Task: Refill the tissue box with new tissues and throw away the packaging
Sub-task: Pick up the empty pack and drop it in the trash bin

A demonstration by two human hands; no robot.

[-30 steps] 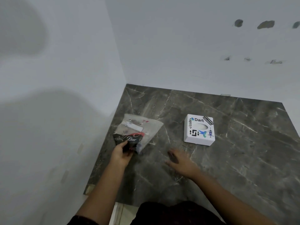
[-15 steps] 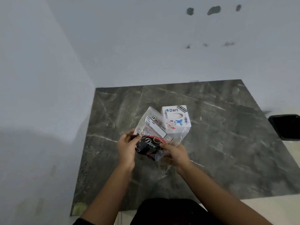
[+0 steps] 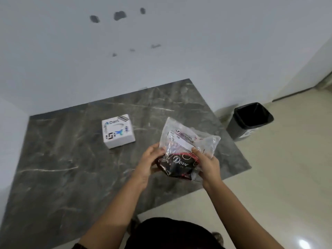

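**Packet held in both hands over dark marble top**

Dark marble top with pale veins, set in a corner against a white wall. Dark patches and small marks high on that wall. Pale glossy floor to the right of the top, with one bright glare spot near the bottom edge. Black bin on the floor, just beside the far right corner of the top, lined with a black bag, mouth open and facing up. Nothing between packet and bin except the edge of the top.

White box standing flat on the top, left of the hands and apart from them, stickers on the upper face, oval slot in the middle. No tissue visible in the slot.

Clear plastic packet lifted above the right part of the top, tilted, upper half crinkled and see-through with a white label, lower half filled by a dark pack marked "Dove".

Left hand curled around the left edge of the packet, thumb on the front, other fingers hidden behind. Right hand closed on the right lower edge, thumb pressed on the front near the label, fingers wrapped underneath. Both grips firm, not spread. Bare forearms reaching from the bottom, dark clothing between them.
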